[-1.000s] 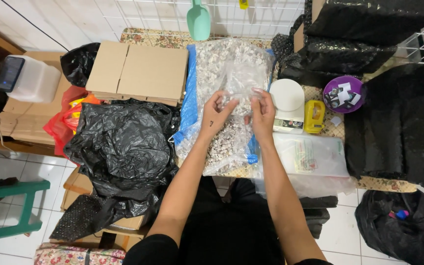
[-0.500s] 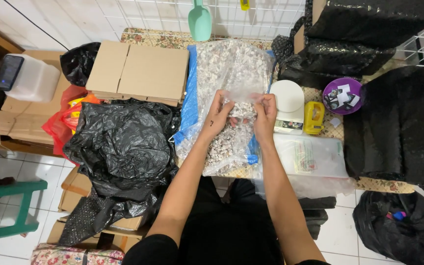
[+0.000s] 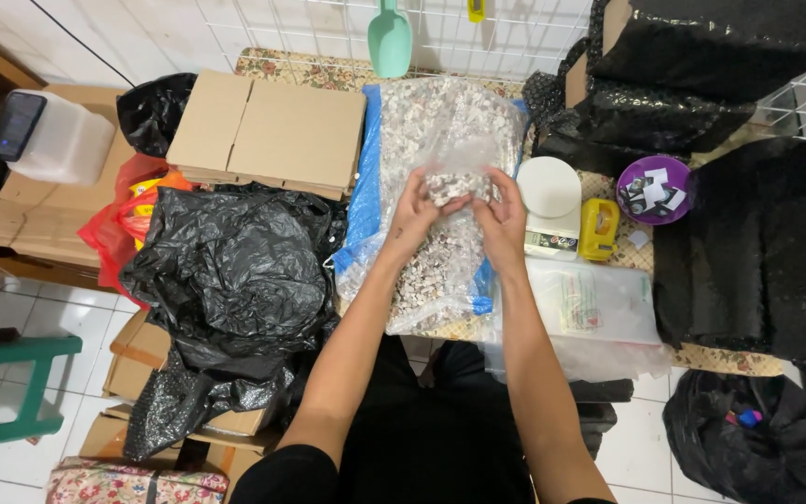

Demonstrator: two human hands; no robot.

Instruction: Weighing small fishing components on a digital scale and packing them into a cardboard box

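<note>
At frame centre, the left hand (image 3: 414,217) and right hand (image 3: 503,217) now pinch a small clear plastic bag of pale chips (image 3: 457,177), drawn closer than a moment ago, over the large clear sack of chips (image 3: 440,261).

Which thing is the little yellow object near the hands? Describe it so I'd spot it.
Start at the big clear sack of pale chips in the middle. Right of it stands a white kitchen scale; the yellow object sits against its right side, the only bright yellow thing on the table.
</note>
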